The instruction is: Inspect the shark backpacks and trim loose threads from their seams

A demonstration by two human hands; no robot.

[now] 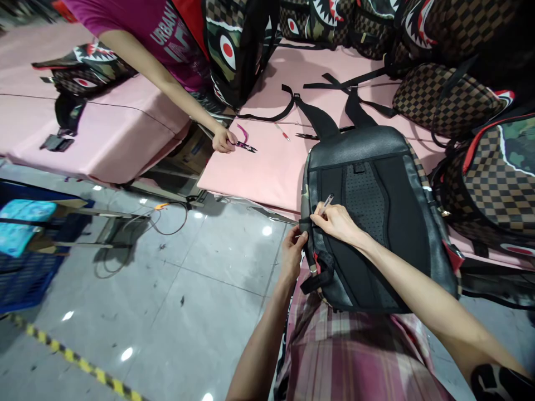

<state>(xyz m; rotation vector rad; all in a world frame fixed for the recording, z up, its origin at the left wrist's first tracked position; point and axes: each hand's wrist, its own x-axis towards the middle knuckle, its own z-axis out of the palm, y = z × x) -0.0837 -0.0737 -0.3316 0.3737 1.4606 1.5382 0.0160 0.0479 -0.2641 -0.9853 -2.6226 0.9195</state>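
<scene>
A black backpack lies back-panel up on the pink table, its lower end hanging over the edge toward my lap. My left hand pinches a short black strap at the pack's left side. My right hand rests on the same side, closed on a small metal tool, perhaps thread snips, pointing up-right. The pack's shoulder straps trail away across the table.
Another person in a magenta shirt reaches a hand to pink-handled snips on the table. Several checkered and camo shark-mouth backpacks crowd the right and far side. Grey tiled floor, a blue crate and cables lie left.
</scene>
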